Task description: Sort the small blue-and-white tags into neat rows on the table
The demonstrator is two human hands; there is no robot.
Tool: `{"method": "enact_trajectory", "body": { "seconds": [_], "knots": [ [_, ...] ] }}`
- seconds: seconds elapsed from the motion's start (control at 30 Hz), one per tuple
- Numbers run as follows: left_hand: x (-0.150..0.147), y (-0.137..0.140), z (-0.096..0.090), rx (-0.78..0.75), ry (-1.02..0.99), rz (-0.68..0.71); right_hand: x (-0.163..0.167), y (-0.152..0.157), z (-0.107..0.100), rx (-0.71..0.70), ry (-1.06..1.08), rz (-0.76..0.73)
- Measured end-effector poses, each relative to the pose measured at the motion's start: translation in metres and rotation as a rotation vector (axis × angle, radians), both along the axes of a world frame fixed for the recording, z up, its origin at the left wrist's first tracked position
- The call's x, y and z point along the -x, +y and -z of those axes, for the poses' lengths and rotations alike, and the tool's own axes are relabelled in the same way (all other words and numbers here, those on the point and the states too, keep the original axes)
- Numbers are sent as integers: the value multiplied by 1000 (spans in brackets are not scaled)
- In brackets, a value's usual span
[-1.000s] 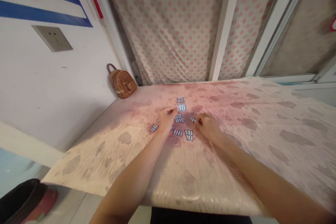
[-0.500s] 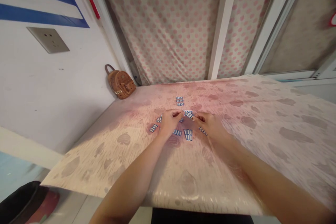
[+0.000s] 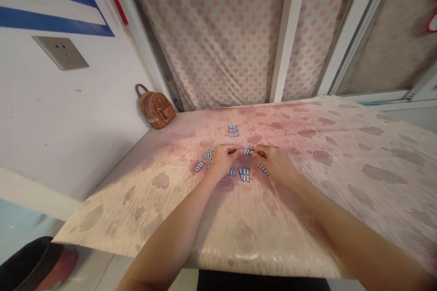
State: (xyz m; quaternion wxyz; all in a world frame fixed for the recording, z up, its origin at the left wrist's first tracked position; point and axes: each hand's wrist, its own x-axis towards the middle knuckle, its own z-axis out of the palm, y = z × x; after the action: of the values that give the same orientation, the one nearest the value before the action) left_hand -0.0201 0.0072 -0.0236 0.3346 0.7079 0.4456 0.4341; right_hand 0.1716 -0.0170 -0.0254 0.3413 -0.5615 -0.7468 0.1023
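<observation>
Between my two hands is a small flat blue-and-white striped piece point(image 3: 247, 151). My left hand point(image 3: 226, 157) pinches it at the left side, and my right hand point(image 3: 271, 159) pinches it at the right, fingers closed. More such pieces lie on the table about my hands: a striped pair point(image 3: 244, 174) just in front, a single piece point(image 3: 199, 166) left of my left hand, and another piece point(image 3: 264, 169) partly under my right hand. A cluster point(image 3: 208, 153) beside my left wrist is partly hidden. Farther back, a short stacked column of pieces point(image 3: 233, 131) lies in a row.
A patterned cloth point(image 3: 246, 236) covers the table. A small brown backpack-shaped bag point(image 3: 157, 110) stands at the far left corner by the wall. Behind the table hangs a dotted curtain point(image 3: 218, 36). A dark bin-like container point(image 3: 30, 261) sits on the floor at the lower left.
My left hand has shifted slightly right, closer to my right hand. The piece between them is now held at both ends, and the camera view has moved a little.
</observation>
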Motion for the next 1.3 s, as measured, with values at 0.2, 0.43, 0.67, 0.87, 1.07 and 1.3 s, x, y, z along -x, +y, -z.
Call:
{"method": "enact_trajectory", "body": {
  "seconds": [0.2, 0.43, 0.67, 0.87, 1.07, 1.3],
  "knots": [
    [0, -1, -1, 18, 21, 4, 0, -1, 0, -14, -16, 2],
    [-1, 0, 0, 78, -77, 35, 2, 1, 1, 9, 23, 2],
    [1, 4, 1, 179, -238, 25, 0, -3, -7, -58, 75, -60],
    [2, -1, -5, 208, -243, 33, 0, -2, -7, -124, -46, -104],
    [1, -2, -7, 227, -258, 62, -1, -2, -9, -121, 18, -127],
    [1, -2, -7, 235, -284, 37, 0, 3, -2, 47, 326, -117]
  ]
}}
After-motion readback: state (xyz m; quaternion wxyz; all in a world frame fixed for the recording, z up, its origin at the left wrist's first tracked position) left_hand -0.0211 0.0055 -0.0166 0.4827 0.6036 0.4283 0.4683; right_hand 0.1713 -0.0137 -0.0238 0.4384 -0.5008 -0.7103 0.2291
